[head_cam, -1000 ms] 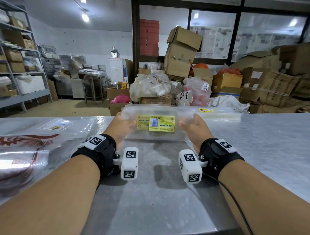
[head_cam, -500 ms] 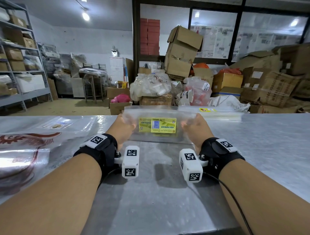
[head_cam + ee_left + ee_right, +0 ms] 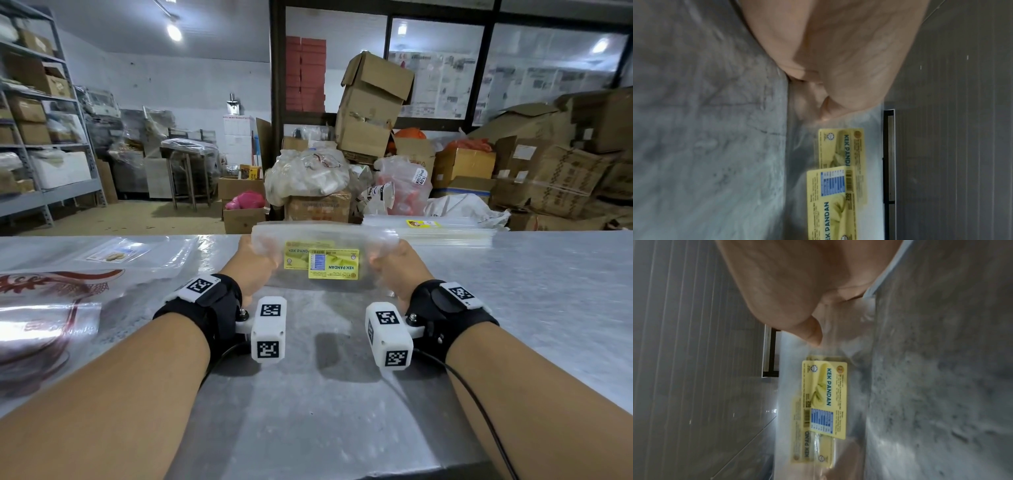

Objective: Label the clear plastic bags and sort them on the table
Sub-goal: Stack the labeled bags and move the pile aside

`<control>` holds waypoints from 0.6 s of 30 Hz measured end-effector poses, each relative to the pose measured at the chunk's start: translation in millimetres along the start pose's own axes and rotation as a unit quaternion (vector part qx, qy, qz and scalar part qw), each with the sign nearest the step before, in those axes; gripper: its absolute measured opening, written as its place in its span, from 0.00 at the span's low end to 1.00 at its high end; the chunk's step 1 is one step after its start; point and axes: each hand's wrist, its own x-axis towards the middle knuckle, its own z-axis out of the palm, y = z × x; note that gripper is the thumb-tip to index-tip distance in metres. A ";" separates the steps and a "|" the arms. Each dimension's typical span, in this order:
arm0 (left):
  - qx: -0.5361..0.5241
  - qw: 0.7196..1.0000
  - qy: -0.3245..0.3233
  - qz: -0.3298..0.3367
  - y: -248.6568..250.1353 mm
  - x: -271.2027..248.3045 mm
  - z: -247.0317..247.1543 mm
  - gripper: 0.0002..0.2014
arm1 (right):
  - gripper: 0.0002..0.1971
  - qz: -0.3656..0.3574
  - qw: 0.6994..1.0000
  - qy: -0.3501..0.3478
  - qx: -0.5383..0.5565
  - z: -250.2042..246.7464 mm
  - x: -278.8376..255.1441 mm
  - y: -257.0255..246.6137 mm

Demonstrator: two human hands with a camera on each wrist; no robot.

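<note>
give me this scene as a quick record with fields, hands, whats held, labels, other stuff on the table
left hand: grips left end of the clear bags
right hand: grips right end of the clear bags
held: clear plastic bags, lifted over the metal table
labels: two yellow KEK PANDAN labels, overlapping
far right: flat stack of clear bags
left: red-printed bags

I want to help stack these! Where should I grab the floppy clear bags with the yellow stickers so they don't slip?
Probably by the two short ends, one from each side, as the left hand and right hand hold the clear bags now. The bundle is wide, thin and limp, so a one-sided grip would likely let it droop. Thumb on top, fingers beneath, clear of the yellow stickers in the middle.
</note>
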 end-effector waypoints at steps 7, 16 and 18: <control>0.001 1.000 0.026 0.006 -1.9 -1.1 0.1 0.21 | 0.17 0.001 0.999 0.032 -0.020 -1.3 -8.9 -2.8; 0.052 0.997 0.007 0.051 9.2 -16.7 3.8 0.16 | 0.10 -0.014 0.997 0.068 -0.033 -3.1 -12.4 -4.1; 0.062 0.997 0.008 0.046 7.5 -13.5 1.2 0.11 | 0.09 -0.011 0.997 0.064 -0.035 -3.3 -15.0 -6.5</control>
